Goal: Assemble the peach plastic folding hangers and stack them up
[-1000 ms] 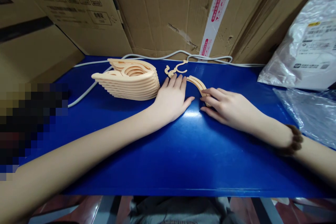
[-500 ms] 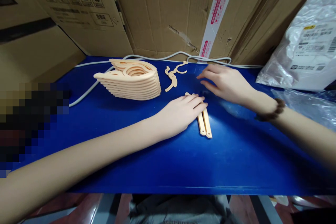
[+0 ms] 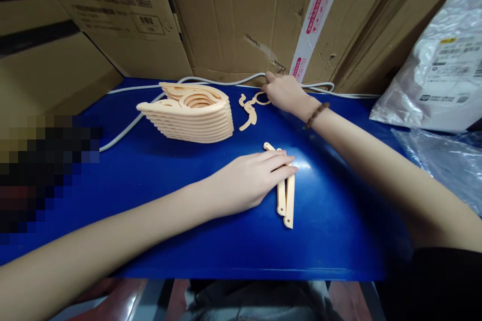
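Observation:
My left hand [image 3: 256, 178] lies over two slim beige plastic strips [image 3: 286, 200] with holes at their ends, fingers draped across them and thumb hidden. The strips rest on the blue tabletop, nearly side by side. Farther back, my right hand [image 3: 284, 91] reaches to the end of a curved beige hook [image 3: 261, 102], its fingers bent and closed around the tip, which is covered. Touching that hook is a beige S-shaped piece [image 3: 248, 113]. Left of these pieces stands a neat stack of beige plastic hanger-like parts [image 3: 192, 123] with round openings.
A white cable [image 3: 222, 82] runs along the back of the blue table [image 3: 226, 256]. Cardboard boxes [image 3: 233, 15] wall the rear and left. A plastic-wrapped package [image 3: 433, 75] stands at right, with clear film [image 3: 433, 155] before it. Something pixelated [image 3: 48, 175] sits at left.
My right hand has moved left and away from me, onto the hook. Under my left hand, the strips have slid toward me and turned slightly, their ends now uneven.

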Motion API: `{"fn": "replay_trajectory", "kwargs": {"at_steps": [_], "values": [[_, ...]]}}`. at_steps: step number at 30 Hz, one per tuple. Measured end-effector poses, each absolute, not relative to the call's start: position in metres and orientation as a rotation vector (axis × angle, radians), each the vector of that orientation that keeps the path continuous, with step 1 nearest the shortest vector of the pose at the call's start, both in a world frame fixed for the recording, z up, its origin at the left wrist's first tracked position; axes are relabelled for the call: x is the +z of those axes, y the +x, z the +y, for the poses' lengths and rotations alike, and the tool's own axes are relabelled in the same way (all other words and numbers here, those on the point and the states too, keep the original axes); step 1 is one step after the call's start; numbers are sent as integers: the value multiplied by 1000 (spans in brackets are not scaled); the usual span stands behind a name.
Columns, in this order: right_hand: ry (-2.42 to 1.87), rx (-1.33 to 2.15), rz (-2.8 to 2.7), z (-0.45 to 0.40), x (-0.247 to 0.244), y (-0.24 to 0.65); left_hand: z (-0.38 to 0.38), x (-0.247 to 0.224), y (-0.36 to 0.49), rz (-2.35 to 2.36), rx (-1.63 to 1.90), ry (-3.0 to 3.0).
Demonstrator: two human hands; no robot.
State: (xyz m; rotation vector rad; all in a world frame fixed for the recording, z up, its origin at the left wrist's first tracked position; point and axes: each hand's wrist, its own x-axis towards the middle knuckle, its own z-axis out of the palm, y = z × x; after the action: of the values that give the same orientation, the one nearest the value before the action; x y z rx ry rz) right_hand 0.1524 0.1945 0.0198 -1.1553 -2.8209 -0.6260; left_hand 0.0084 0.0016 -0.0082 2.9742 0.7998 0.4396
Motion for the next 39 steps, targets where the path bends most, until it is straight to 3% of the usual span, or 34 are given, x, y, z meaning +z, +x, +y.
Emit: {"fn": "replay_trajectory", "kwargs": {"at_steps": [9,13,17,20,29,34,39], "values": [[-1054,-607,-2885,164,33,189,2,-9,8,860,438,2946],[-1179,-81,-2619,131,34,211,1,-9,11,913,473,2915],[-1050,806,-2166,95,21,217,1,-8,14,970,494,2862],[-1044,1064,-1911,76,11,214,1,-7,17,981,503,2857],[-1046,1151,-1802,69,3,216,-2,-2,9,980,592,2785],[-1026,1156,-1808,68,1,220,-5,5,9,1357,829,2728],[-1020,1163,-1784,68,-1,219,-6,2,10,1516,710,2749]]}}
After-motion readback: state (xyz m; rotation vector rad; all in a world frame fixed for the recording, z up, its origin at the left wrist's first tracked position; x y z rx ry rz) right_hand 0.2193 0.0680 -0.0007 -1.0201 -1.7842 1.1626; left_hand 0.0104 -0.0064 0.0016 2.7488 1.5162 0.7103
